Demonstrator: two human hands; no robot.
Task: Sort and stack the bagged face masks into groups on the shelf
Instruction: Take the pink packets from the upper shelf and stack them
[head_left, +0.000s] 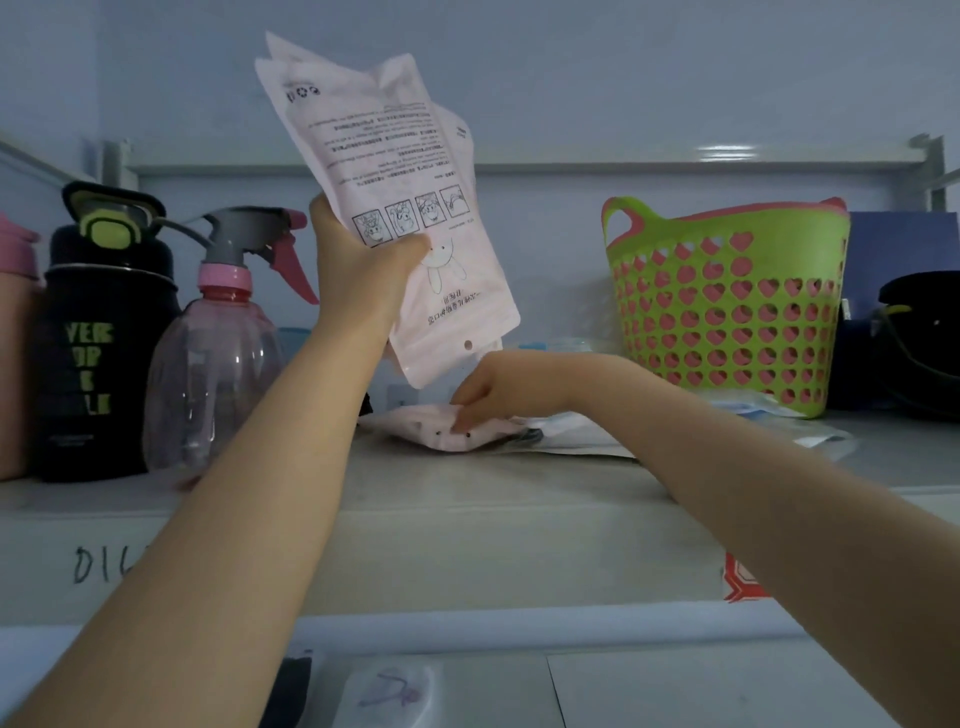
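My left hand (363, 265) grips a few pale pink bagged face masks (395, 171), held upright and upside down above the shelf (467, 499). Their printed backs face me. Lower down, my right hand (493, 389) pinches the top of a small pile of pink mask bags (441, 428) lying flat on the shelf. More bagged masks, white and bluish (582, 439), lie to the right of that pile, partly under my right forearm.
At the left stand a clear pink spray bottle (218, 364), a black drink bottle (98, 353) and a pink bottle (13, 332). A green basket with heart holes (727, 306) sits at the right, a dark object (919, 338) beyond it.
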